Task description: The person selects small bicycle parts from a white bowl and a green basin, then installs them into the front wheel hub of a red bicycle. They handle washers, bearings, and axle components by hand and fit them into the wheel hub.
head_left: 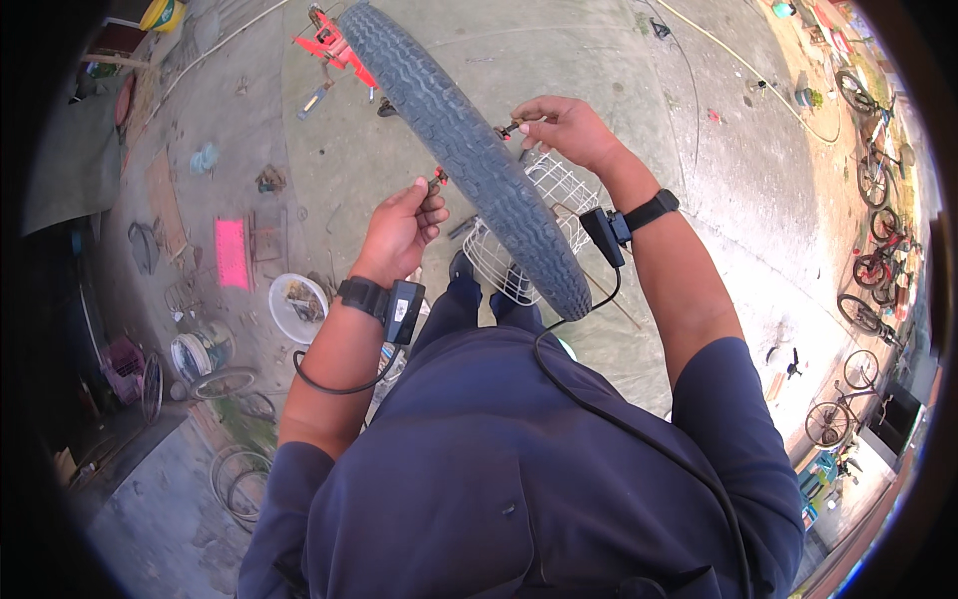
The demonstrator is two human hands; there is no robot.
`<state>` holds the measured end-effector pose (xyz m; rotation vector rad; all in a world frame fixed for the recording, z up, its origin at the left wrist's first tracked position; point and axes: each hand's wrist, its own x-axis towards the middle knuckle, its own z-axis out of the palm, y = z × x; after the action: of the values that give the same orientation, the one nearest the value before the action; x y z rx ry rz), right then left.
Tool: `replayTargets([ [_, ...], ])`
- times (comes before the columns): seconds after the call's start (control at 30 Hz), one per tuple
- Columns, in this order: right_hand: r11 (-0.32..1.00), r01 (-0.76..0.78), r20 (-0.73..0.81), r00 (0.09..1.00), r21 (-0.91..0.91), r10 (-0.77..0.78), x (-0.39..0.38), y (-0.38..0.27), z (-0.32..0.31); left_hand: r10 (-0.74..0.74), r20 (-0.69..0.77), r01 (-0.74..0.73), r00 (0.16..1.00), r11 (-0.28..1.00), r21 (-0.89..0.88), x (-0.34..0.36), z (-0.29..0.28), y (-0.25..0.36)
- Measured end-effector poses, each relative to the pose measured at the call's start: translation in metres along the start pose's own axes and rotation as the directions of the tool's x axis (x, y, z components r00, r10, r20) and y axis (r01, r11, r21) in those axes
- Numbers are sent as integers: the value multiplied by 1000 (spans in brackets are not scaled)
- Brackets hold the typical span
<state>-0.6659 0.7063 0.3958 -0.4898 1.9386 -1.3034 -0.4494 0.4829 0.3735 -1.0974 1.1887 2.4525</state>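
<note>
Hands (401,228) (565,128) raised — flanking tyre (469,150)

A white wire basket (559,195) is sitting just below the right grip. A white bowl of scraps (296,304) is lying on the concrete floor (718,180) left of the left grip, with a pink mat (232,252) beyond it. Several bicycles (876,260) are standing far right.

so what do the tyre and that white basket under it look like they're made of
The tyre looks like matt dark grey rubber, going by its moulded block tread. The white basket seems to be metal wire with a white coating, an open grid of thin rods; coated plastic can't be ruled out from this view.
</note>
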Motion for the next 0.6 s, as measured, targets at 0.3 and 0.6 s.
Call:
replayTargets([
  [0.3,999,6,-33,999,38,-5,-2,0,5,11,22,-11,1000,1000,-16,3,-1,-1],
  [0.6,998,-53,6,999,14,53,2,-3,1,16,-25,-17,1000,1000,-23,2,4,-1],
])
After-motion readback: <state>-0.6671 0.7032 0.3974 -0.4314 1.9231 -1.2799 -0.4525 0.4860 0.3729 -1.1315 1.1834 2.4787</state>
